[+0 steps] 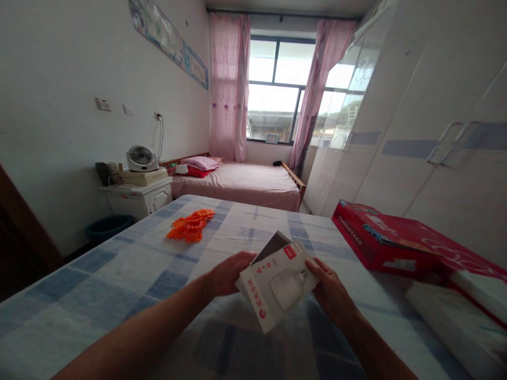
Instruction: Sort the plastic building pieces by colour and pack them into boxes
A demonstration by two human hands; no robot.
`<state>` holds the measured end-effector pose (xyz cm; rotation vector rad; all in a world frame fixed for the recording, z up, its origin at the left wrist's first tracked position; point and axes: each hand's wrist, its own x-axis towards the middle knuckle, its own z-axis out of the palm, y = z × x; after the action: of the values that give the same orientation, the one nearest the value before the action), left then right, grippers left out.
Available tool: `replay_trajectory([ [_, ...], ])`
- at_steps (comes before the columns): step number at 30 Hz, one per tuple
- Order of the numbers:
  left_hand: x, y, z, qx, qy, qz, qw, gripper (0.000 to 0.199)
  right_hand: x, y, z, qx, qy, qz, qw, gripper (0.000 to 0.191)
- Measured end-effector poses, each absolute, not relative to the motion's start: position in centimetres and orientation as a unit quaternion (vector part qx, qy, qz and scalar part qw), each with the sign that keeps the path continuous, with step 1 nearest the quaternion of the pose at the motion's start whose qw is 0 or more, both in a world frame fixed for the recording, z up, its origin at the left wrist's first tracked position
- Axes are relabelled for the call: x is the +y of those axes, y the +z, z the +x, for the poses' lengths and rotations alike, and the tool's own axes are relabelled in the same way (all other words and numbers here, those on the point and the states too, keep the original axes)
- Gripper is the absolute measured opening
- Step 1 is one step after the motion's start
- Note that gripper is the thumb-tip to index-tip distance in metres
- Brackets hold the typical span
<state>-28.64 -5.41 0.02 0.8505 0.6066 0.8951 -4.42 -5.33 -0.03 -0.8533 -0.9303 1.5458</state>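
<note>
A white carton with red print and a picture of a light bulb is held tilted above the checked bedsheet. My right hand grips its right edge, thumb on the printed face. Behind it, partly covered, is a dark grey flat box. My left hand is closed at the left side of the two, its fingers mostly hidden behind them; it appears to hold the grey box. An orange crocheted cloth lies on the sheet to the left.
Red boxes and a white box are on the right. A blue and white checked bed fills the foreground. Further back stand a pink bed, a bedside cabinet with a small fan, and a dark bin. Wardrobes line the right.
</note>
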Motion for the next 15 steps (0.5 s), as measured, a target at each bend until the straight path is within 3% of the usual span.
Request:
replay_trajectory([
  [7, -6.1, -0.7, -26.6, 0.272, 0.317, 0.404, 0.814, 0.029, -5.3, -0.4, -4.0, -0.464, 0.57, -0.417, 0.535, 0.041],
  [11, -6.1, -0.4, -26.4, 0.304, 0.332, 0.394, 0.801, 0.024, -5.5, 0.2, -4.3, -0.437, 0.516, -0.452, 0.581, 0.049],
  [15, -5.8, 0.2, -26.2, 0.328, 0.427, 0.39, 0.747, 0.029, -5.9, 0.4, -5.7, -0.357, 0.634, -0.398, 0.559, 0.05],
])
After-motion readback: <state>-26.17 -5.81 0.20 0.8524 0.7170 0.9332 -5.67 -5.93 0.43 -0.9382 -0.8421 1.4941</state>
